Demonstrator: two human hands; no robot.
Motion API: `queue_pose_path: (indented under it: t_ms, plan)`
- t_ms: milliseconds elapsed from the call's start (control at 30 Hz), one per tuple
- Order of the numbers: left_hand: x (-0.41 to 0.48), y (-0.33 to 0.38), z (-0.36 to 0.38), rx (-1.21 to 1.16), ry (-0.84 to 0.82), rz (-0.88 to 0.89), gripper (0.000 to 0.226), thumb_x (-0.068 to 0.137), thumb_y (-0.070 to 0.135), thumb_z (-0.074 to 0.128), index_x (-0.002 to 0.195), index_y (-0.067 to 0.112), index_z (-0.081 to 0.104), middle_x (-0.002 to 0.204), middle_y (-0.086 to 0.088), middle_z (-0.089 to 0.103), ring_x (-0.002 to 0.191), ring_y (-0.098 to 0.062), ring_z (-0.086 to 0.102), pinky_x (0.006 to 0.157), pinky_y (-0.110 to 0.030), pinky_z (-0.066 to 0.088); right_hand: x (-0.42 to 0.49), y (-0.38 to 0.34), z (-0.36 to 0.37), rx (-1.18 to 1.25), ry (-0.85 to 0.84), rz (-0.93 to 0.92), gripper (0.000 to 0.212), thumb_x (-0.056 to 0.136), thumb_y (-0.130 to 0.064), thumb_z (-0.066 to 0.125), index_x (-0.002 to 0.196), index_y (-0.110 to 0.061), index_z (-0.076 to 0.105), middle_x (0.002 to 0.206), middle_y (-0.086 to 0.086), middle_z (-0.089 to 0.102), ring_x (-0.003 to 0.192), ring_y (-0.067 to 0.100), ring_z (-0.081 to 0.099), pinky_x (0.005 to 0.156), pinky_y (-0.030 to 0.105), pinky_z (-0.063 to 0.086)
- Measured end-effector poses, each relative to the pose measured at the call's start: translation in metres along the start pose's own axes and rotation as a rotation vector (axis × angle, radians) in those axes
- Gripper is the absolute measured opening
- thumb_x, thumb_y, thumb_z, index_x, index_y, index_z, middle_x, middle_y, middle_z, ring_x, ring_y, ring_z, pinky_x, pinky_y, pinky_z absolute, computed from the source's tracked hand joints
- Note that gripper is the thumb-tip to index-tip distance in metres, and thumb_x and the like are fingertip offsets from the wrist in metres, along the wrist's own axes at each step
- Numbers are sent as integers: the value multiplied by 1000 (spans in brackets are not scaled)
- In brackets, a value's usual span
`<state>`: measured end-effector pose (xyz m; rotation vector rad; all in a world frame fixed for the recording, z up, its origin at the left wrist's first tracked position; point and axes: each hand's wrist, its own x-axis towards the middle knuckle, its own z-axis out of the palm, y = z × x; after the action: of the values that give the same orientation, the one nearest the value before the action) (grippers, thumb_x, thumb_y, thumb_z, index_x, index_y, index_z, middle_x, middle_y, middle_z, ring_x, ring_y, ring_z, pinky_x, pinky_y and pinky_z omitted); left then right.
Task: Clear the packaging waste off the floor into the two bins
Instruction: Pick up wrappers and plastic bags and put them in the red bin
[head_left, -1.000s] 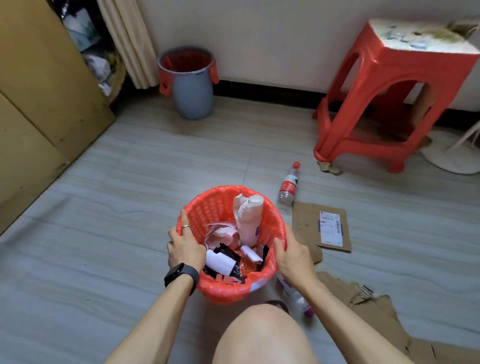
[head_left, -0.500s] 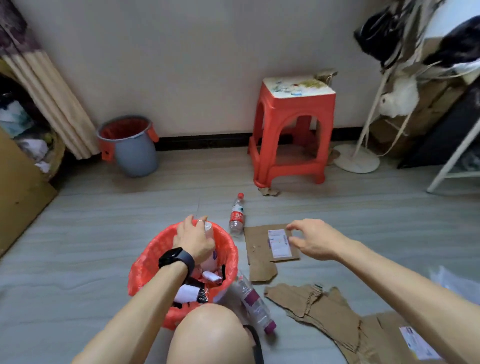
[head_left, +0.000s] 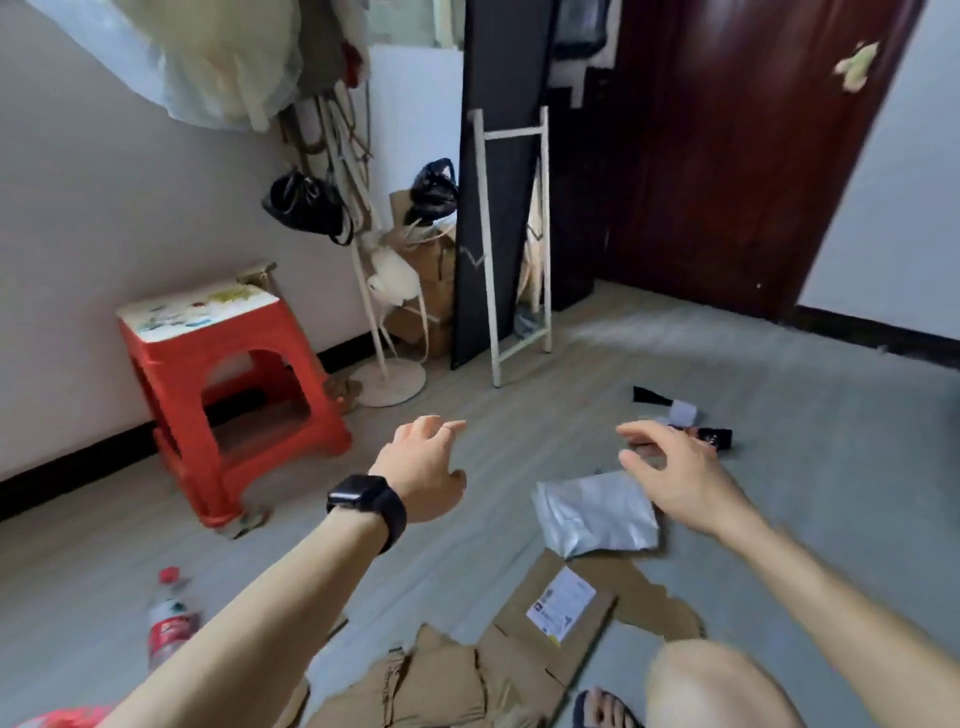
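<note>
A grey plastic mailer bag (head_left: 595, 514) lies on the floor ahead of me. My right hand (head_left: 675, 473) hovers just above its right end, fingers spread and empty. Beyond it lie small black and grey wrappers (head_left: 680, 423). My left hand (head_left: 423, 473), with a black watch on the wrist, is in the air left of the mailer, open and empty. Torn brown cardboard (head_left: 561, 618) with a white label lies near my knee. A plastic water bottle (head_left: 169, 621) with a red cap lies at the lower left. Only a sliver of the red bin (head_left: 62, 718) shows at the bottom left corner.
A red plastic stool (head_left: 228, 395) stands against the left wall. Behind it are a white stand (head_left: 387, 382), hanging bags, cardboard boxes and a leaning black board with a white frame (head_left: 514, 234). A dark wooden door (head_left: 727, 156) is at the back right. My sandalled foot (head_left: 605, 709) is at the bottom.
The view has swung right, away from the red bin and the grey bin. My left hand has left the bin and both hands now reach out over the floor toward the grey mailer.
</note>
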<state>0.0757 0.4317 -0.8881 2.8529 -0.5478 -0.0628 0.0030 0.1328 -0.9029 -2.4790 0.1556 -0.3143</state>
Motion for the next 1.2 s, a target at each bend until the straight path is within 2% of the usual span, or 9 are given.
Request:
queue_pose_path:
  t_ms: [133, 300, 433, 567, 833, 967, 1033, 1100, 1200]
  plan:
    - [26, 72, 28, 62, -68, 126, 70, 92, 30, 54, 155, 30, 24, 159, -7, 24, 147, -30, 19, 117, -46, 27, -42, 62, -20, 106, 116, 150, 24, 93, -23, 66, 115, -33, 66, 110, -12, 69, 103, 8, 65, 89, 25, 46]
    - [46, 113, 81, 70, -179, 178, 70, 92, 24, 51, 156, 32, 21, 162, -7, 18, 150, -27, 15, 120, -44, 22, -63, 123, -5, 134, 16, 285, 25, 94, -25, 65, 108, -45, 57, 112, -20, 67, 107, 4, 63, 90, 23, 48]
    - [80, 118, 129, 54, -277, 159, 69, 94, 27, 49, 156, 32, 20, 162, -7, 17, 149, -27, 16, 120, -44, 22, -42, 167, 20, 141, -31, 364, 24, 95, -25, 63, 111, -41, 56, 116, -16, 67, 105, 2, 62, 85, 17, 44]
    - [108, 106, 175, 61, -363, 102, 70, 94, 27, 49, 157, 31, 19, 163, -7, 18, 149, -28, 17, 120, -45, 24, -17, 204, 52, 134, -109, 425, 24, 95, -27, 62, 117, -36, 59, 120, -10, 66, 107, 4, 62, 91, 20, 46]
    - [197, 86, 299, 96, -503, 77, 73, 94, 34, 51, 157, 32, 16, 164, -7, 14, 150, -28, 14, 121, -49, 20, 64, 299, 128, 73, -246, 554, 42, 96, -34, 58, 137, -27, 50, 135, -1, 56, 118, 14, 56, 95, 25, 43]
    - [248, 86, 362, 113, -466, 121, 70, 98, 50, 44, 158, 34, 12, 165, -6, 7, 151, -28, 9, 122, -45, 14, 118, 347, 168, 93, -267, 700, 75, 94, -55, 55, 155, -23, 25, 155, 6, 37, 139, 24, 42, 109, 38, 39]
    - [274, 86, 392, 115, -447, 168, 69, 99, 55, 39, 158, 35, 9, 166, -5, 1, 152, -28, 4, 123, -47, 11, 145, 372, 192, 117, -269, 754, 82, 94, -57, 53, 158, -25, 13, 161, 5, 30, 144, 27, 35, 114, 43, 35]
    - [296, 86, 411, 97, -438, 208, 69, 99, 58, 35, 158, 36, 8, 166, -4, -3, 153, -28, -1, 123, -49, 7, 159, 386, 213, 119, -293, 767, 77, 95, -54, 52, 158, -32, 14, 158, 1, 35, 140, 26, 42, 112, 43, 39]
    - [319, 84, 426, 63, -446, 216, 69, 98, 61, 30, 157, 39, 3, 166, -5, -5, 153, -30, -4, 123, -52, 4, 154, 386, 248, 97, -407, 694, 61, 99, -32, 55, 152, -43, 27, 130, -4, 58, 107, 16, 60, 91, 34, 54]
